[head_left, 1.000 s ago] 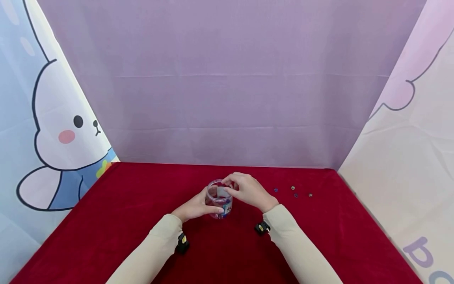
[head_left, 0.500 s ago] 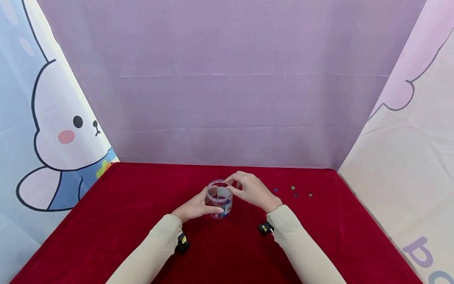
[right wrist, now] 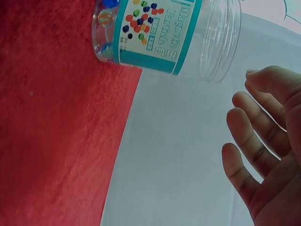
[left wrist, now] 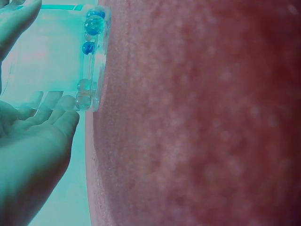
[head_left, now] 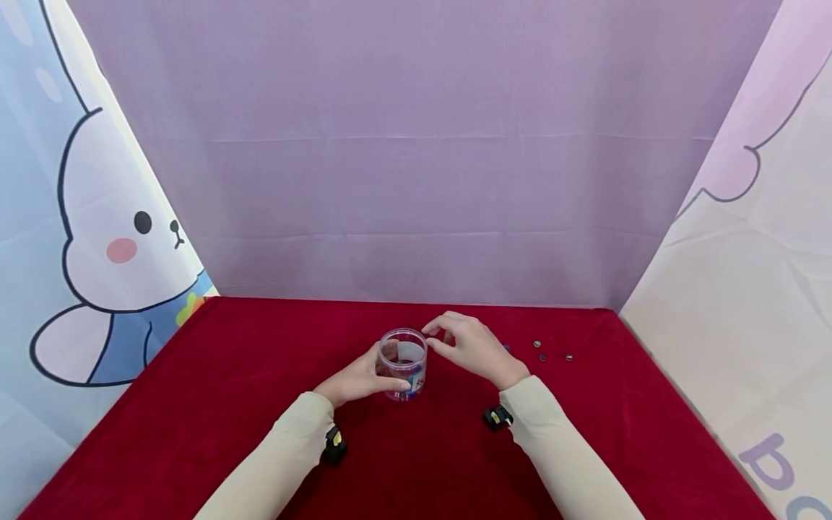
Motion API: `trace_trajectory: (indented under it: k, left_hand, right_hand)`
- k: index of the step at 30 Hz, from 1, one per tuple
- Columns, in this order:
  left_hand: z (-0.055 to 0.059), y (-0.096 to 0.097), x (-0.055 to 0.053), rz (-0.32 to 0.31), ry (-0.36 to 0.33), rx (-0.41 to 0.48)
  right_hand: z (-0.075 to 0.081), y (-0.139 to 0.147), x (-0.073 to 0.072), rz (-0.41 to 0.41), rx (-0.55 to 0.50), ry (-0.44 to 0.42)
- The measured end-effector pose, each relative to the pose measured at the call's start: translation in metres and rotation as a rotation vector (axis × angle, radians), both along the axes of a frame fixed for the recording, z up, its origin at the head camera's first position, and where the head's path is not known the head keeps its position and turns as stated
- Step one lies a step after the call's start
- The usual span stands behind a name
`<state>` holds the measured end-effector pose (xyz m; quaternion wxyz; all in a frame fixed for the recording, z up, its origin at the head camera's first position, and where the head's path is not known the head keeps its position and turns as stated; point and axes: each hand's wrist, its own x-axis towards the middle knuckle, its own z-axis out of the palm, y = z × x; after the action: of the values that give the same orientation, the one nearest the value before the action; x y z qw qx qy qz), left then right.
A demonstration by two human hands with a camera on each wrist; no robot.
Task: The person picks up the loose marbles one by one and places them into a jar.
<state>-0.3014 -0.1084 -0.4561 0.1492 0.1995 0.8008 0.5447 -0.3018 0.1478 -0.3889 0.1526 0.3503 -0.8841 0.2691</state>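
Note:
My left hand grips a clear, open-topped plastic jar from its left side, thumb across the front and fingers behind. The jar stands upright on the red cloth. Through its wall in the left wrist view, several glass marbles, blue and pale, lie at the bottom. A teal and white label with printed coloured balls wraps the jar. Just right of the rim hovers my right hand, its fingers loosely bent and apart from the jar. Nothing shows between those fingers in the right wrist view.
Several loose marbles lie on the red cloth to the right, among them a yellowish marble and a dark blue marble. One is partly hidden by the right hand. A purple curtain hangs behind the table.
My right hand has moved from over the jar's mouth to the right, off the rim, and now partly covers the nearest loose marble. The left hand and jar stay put.

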Motion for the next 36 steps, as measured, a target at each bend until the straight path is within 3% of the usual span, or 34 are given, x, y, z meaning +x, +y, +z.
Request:
trace_trajectory:
  k: [29,36]
  left_hand:
    - [0.004,0.000,0.002,-0.028,0.007,0.009]
    - [0.004,0.000,0.003,-0.026,0.008,0.007]
  right_hand:
    - [-0.008,0.070,0.000,-0.137,0.002,-0.105]
    - [-0.013,0.092,0.000,-0.181,0.025,-0.086]
